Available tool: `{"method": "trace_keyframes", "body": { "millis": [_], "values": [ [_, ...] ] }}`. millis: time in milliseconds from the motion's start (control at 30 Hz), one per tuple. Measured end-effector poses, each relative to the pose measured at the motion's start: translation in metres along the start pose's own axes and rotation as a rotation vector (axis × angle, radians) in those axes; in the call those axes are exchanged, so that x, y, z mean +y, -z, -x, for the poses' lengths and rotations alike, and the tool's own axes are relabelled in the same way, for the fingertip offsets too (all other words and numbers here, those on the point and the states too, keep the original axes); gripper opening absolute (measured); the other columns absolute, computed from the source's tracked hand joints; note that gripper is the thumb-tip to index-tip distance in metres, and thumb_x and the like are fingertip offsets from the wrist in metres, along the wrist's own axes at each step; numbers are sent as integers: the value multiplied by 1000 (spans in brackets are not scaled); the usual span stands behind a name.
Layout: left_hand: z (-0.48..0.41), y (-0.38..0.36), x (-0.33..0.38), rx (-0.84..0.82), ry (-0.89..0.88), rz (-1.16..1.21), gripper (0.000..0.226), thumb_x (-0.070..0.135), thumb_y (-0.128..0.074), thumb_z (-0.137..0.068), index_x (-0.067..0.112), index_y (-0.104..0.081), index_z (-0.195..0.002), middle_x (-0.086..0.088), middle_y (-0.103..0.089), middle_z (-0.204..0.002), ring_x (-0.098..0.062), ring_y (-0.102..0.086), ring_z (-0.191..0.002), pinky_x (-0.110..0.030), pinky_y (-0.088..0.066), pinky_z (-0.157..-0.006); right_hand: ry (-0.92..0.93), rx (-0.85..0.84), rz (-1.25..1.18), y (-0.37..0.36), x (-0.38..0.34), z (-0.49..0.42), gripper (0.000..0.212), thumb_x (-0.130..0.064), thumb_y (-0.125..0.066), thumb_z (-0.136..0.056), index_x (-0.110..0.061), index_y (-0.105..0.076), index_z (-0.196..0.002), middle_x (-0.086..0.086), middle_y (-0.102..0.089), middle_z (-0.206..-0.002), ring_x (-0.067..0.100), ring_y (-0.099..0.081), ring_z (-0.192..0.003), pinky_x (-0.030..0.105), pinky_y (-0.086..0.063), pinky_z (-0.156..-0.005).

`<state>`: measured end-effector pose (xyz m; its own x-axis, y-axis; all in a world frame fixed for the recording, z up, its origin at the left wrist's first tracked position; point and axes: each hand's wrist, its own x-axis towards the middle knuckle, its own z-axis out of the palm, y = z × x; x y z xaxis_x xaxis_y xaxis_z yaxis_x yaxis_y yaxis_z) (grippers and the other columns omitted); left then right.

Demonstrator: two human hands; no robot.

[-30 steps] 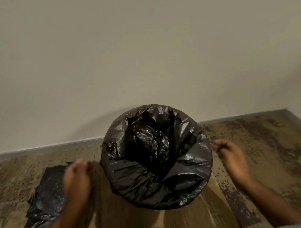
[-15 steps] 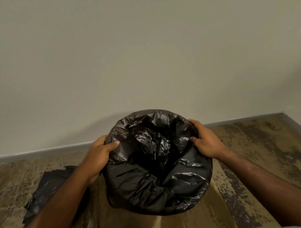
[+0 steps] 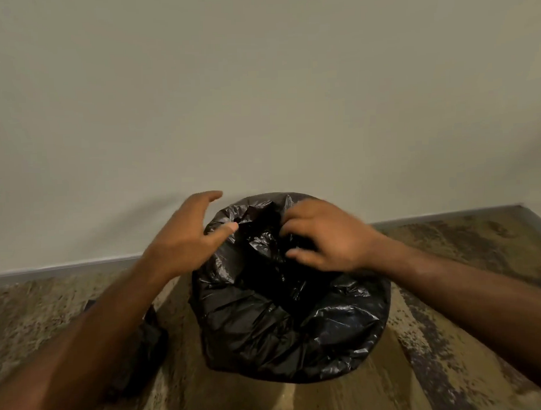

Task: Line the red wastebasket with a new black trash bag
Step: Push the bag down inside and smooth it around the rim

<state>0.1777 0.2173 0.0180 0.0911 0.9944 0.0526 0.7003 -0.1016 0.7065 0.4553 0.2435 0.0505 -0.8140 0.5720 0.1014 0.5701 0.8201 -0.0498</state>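
The left hand [image 3: 184, 238] hangs spread wide at the far left edge of the trash bag [image 3: 291, 320], thumb touching the plastic and gripping nothing. The right hand [image 3: 328, 236] curls over the bag's far inner side, fingers [image 3: 289, 218] bent into the folds; whether they pinch plastic cannot be told. The bag drapes fully over the wastebasket, hiding it, near the wall [image 3: 259, 98]. A second crumpled bag [image 3: 148, 338] lies on the floor [image 3: 448, 244] just left of the lined bag.

The trash bag [image 3: 285, 321] is glossy black with pale highlights on its creases. The floor [image 3: 451, 336] is mottled tan and dark brown. The wall [image 3: 259, 98] is plain beige-grey.
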Motion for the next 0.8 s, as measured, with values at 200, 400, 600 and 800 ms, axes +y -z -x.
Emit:
{"method": "trace_keyframes", "body": {
  "millis": [200, 400, 600, 800],
  "values": [
    [-5, -24, 15, -161, 92, -124, 75, -5, -48, -84, 28, -36, -150, -5, -39, -153, -26, -42, -137, -39, -35, -114, 21, -590, 102, -67, -8, -48, 67, -50, -56, -90, -10, -46, -143, 15, -46, -147, 30, -42, -136, 46, -33, -114],
    [-3, -27, 5, -73, 27, -149, 78, -12, -44, -79, 26, -42, -147, -3, -43, -151, -25, -45, -134, -36, -41, -109, 100, -824, 329, -116, 10, -35, 76, -54, -50, -93, -19, -22, -156, 9, 0, -167, 28, 1, -153, 50, 3, -122],
    [-2, -31, 1, -16, -59, -155, 77, -15, -43, -77, 21, -48, -145, -6, -48, -147, -27, -49, -130, -38, -44, -105, 56, -1032, 476, -145, 20, -20, 53, -27, -24, -103, -22, -16, -156, 9, 4, -167, 27, 8, -153, 49, 8, -122],
    [-2, -35, 2, 4, -104, -150, 74, -16, -44, -76, 17, -51, -143, -9, -48, -147, -29, -50, -130, -37, -42, -107, 53, -1155, 518, -154, 17, -12, 55, -37, -25, -105, -16, -20, -155, 4, -10, -166, 19, 0, -153, 46, 3, -123]
  ]
}}
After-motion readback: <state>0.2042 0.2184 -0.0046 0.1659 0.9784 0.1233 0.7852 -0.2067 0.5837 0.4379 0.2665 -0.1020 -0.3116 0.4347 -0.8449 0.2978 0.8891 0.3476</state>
